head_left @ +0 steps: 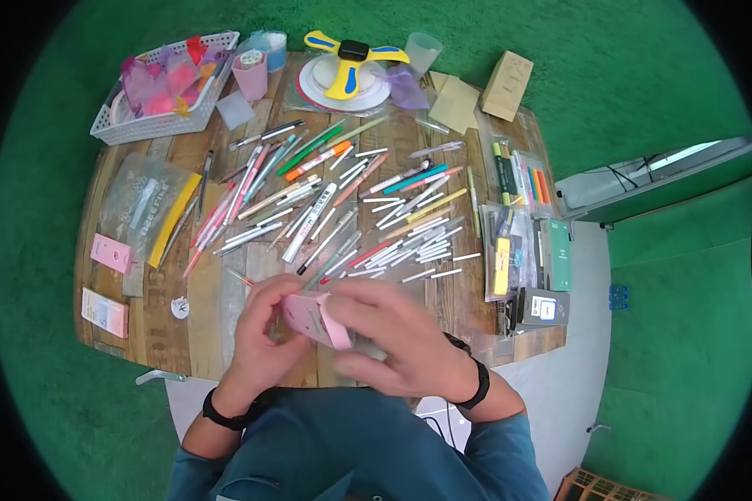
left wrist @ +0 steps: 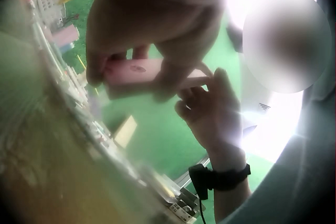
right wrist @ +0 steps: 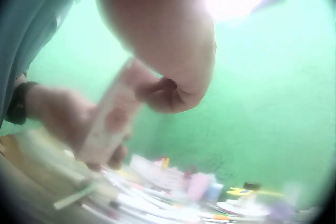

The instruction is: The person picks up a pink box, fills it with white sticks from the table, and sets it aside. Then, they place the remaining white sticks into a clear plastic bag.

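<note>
Fingers of the left hand (head_left: 263, 338) clamp the box (head_left: 309, 322) above the table (head_left: 157, 338), probably to steady it for the right hand (head_left: 405, 338) at its end, whose grip I cannot tell

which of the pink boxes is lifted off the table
The pink box between the hands; the other pink box and the white-and-pink box lie on the table, far left.
</note>
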Tool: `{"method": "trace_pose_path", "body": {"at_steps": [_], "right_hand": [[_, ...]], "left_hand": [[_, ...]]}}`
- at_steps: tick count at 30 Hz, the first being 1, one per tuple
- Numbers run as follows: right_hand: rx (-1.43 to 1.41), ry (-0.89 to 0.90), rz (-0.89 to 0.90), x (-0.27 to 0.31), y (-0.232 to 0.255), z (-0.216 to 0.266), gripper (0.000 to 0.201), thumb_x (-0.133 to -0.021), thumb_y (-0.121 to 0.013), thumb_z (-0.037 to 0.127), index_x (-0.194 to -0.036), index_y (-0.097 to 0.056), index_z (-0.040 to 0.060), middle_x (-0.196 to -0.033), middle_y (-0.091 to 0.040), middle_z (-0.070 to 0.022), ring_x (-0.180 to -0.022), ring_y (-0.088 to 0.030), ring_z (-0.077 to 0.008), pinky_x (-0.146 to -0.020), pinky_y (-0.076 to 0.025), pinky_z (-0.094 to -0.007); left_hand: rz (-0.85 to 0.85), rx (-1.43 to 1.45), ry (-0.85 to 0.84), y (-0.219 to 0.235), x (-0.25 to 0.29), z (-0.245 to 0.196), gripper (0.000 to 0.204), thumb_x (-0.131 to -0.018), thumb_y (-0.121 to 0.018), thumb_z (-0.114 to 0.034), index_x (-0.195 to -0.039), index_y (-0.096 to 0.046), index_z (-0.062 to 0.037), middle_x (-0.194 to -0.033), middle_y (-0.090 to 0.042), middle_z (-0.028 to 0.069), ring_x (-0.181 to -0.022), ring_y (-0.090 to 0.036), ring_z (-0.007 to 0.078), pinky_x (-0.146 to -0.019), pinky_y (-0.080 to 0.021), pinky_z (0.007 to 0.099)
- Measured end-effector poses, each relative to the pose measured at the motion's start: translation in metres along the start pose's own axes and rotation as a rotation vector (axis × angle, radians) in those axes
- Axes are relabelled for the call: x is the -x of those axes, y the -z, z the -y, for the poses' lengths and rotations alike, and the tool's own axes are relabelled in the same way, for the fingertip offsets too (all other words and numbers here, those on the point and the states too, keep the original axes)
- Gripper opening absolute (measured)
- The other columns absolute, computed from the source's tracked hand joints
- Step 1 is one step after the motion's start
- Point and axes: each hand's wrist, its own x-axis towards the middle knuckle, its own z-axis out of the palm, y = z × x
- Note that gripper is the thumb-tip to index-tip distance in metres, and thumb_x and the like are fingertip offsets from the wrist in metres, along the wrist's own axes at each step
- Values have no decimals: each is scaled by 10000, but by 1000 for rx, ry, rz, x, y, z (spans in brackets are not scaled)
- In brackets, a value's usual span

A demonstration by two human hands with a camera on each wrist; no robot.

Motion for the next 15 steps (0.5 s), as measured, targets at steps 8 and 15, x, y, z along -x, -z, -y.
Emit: {"method": "trace_pose_path", "body": {"at_steps": [8, 15], "right_hand": [[761, -656, 100, 53, 73, -66, 321, -883, -685, 84, -1195, -653, 15, -1160, -667, -213, -1081, -649, -439, -944, -529, -494], [752, -568, 99, 63, 53, -106, 441, -855, -699, 98, -1277, -599, 21, -1274, -575, -260, -1142, -603, -448, -969, -521, -492]], "left_hand": [[-94, 130, 93, 11, -3, -1, 693, -788, -764, 32, -1427, -502, -24, -1367, -533, 52, -1287, -529, 174, -1130, -425, 391], [-88, 170, 119, 7, -4, -1, 718, -788, -763, 33, -1445, -478, -19, -1362, -535, 61, -1269, -541, 176, -1124, -431, 392]]}}
